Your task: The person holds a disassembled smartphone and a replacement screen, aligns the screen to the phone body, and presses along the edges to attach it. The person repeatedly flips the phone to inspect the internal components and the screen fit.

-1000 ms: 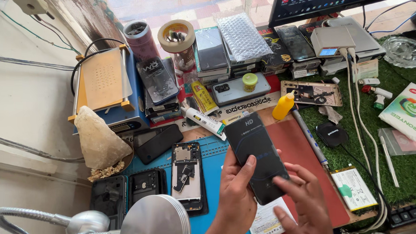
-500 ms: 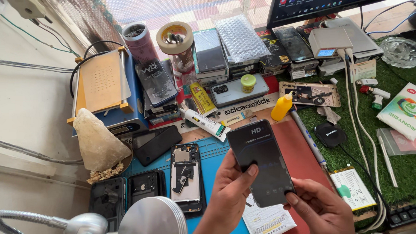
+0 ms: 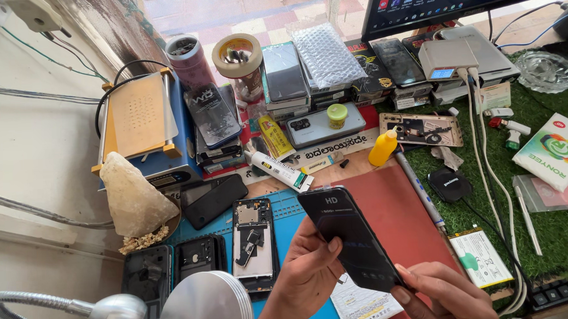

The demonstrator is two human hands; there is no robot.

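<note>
Your left hand (image 3: pixel 307 275) and right hand (image 3: pixel 443 292) pinch the dark glass panel (image 3: pixel 353 239) by its edges, seemingly lightly, above the table (image 3: pixel 399 206); a slip would drop it onto the opened phone (image 3: pixel 254 242) at 9 o'clock.

Landmark: opened phone chassis (image 3: pixel 253 242). Phone screen panel (image 3: pixel 353 239) to its right, held over mat (image 3: pixel 399 206); glue tube (image 3: pixel 278 170) behind; two phone back shells (image 3: pixel 174 267) to its left; lamp head (image 3: pixel 204 304) in front
</note>
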